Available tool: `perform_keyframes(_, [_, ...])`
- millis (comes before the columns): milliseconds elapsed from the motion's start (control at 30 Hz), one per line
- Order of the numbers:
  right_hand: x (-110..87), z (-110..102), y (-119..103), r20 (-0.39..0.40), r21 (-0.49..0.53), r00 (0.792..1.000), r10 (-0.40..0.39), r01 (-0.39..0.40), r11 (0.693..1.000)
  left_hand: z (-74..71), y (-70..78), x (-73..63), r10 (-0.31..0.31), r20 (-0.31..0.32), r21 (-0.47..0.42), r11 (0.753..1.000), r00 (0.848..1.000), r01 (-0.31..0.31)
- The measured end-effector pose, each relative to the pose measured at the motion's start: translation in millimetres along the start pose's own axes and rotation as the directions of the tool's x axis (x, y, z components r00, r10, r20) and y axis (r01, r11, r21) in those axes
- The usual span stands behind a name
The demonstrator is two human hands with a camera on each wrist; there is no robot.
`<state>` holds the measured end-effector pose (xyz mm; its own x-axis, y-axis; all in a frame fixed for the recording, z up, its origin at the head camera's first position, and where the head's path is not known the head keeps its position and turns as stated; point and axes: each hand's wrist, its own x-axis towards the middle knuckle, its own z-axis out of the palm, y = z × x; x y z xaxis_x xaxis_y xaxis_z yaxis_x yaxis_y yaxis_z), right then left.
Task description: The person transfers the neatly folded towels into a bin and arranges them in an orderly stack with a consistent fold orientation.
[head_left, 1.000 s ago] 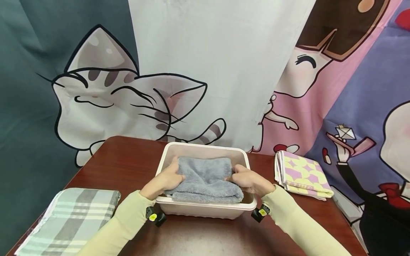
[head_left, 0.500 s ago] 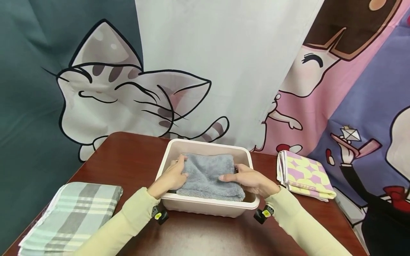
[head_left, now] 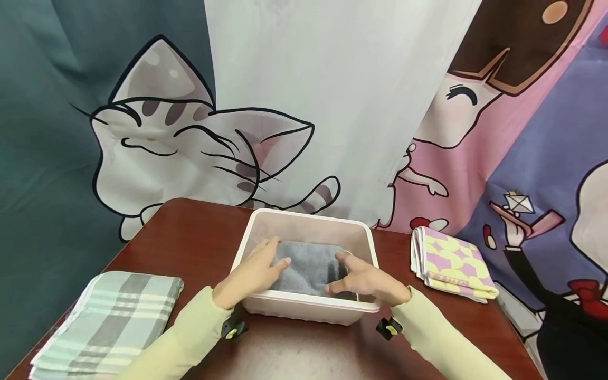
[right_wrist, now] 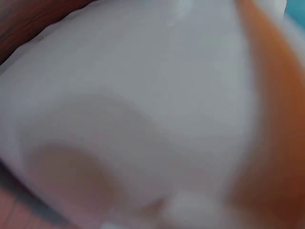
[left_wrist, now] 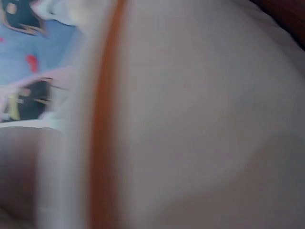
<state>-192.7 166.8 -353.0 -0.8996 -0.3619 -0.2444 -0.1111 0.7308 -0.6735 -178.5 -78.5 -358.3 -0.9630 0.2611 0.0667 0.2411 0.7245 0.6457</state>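
Observation:
A folded grey towel (head_left: 306,266) lies low inside a white plastic tub (head_left: 301,312) in the head view. Reaching over the tub's left side, my left hand (head_left: 254,272) has its fingers spread near the towel's left edge. My right hand (head_left: 366,278) hangs over the right side, fingers apart and loosely bent, beside the towel's right edge. Neither hand grips the towel; whether the fingertips touch it cannot be made out. Both wrist views are mostly filled by the tub's pale wall (left_wrist: 200,109), blurred and close, and the right wrist view shows the same wall (right_wrist: 157,71).
On the brown table (head_left: 204,237), a folded green-grey plaid towel (head_left: 111,316) lies at the front left. A folded yellow-and-purple towel (head_left: 456,261) sits at the right. Behind the table hangs a cartoon-printed curtain (head_left: 351,105).
The grey towel has gone down deeper into the tub. Both hands, which gripped its sides a second ago, have let go and spread their fingers.

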Motion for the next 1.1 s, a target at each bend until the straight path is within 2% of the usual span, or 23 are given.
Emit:
perform_keyframes(67, [-6.1,1,-5,-0.021,0.021,0.999,-0.049,0.05,0.999,-7.0,1.2,-9.4,0.048,-0.081,-0.018,0.999,0.996,-0.05])
perform_keyframes(167, [-15.7,5,-18,-0.068,0.134,0.991,-0.117,0.125,0.983,-21.3,-3.7,-24.1,0.119,-0.212,-0.072,0.988,0.97,-0.137])
perform_keyframes(267, [-24.7,14,-33,-0.118,0.296,0.979,-0.165,0.193,0.935,-37.8,-14.9,-40.8,0.11,-0.291,-0.142,0.977,0.95,-0.156])
perform_keyframes(333, [-29.9,24,-44,-0.142,0.394,0.969,-0.202,0.242,0.887,-48.4,-25.4,-52.1,0.089,-0.332,-0.16,0.976,0.939,-0.149])
perform_keyframes(433, [-34.4,41,-60,-0.161,0.513,0.941,-0.299,0.338,0.789,-64.5,-44.7,-68.6,0.051,-0.389,-0.13,0.985,0.92,-0.109])
perform_keyframes(500, [-35.4,52,-72,-0.148,0.575,0.917,-0.37,0.384,0.722,-74.9,-59.6,-79.5,0.032,-0.428,-0.088,0.993,0.903,-0.077])
perform_keyframes(600, [-33.6,71,-88,-0.099,0.682,0.88,-0.465,0.4,0.612,-90.3,-81.8,-98.0,-0.034,-0.446,-0.041,0.999,0.894,0.018])
perform_keyframes(700, [-28.8,91,-102,-0.055,0.743,0.84,-0.54,0.396,0.54,-104.4,-107.0,-116.1,-0.113,-0.448,0.013,0.991,0.887,0.133])
perform_keyframes(767, [-25.4,103,-110,-0.014,0.776,0.816,-0.578,0.374,0.508,-112.0,-125.6,-127.0,-0.162,-0.45,0.047,0.978,0.878,0.204])
perform_keyframes(867, [-20.8,121,-120,0.028,0.785,0.78,-0.626,0.37,0.496,-120.7,-154.4,-142.0,-0.244,-0.44,0.113,0.94,0.864,0.323])
perform_keyframes(933, [-18.4,134,-124,0.059,0.788,0.771,-0.634,0.354,0.504,-123.7,-173.6,-150.0,-0.31,-0.419,0.145,0.905,0.854,0.4])
perform_keyframes(1000, [-16.1,147,-126,0.085,0.768,0.781,-0.618,0.344,0.54,-125.8,-192.9,-157.9,-0.385,-0.37,0.171,0.866,0.845,0.47])
perform_keyframes(1067, [-12.9,160,-129,0.111,0.739,0.81,-0.576,0.321,0.593,-127.3,-212.7,-165.1,-0.442,-0.308,0.205,0.834,0.842,0.513])
perform_keyframes(1100, [-10.6,165,-129,0.125,0.723,0.827,-0.549,0.303,0.621,-128.0,-222.6,-168.6,-0.455,-0.278,0.215,0.829,0.846,0.516])
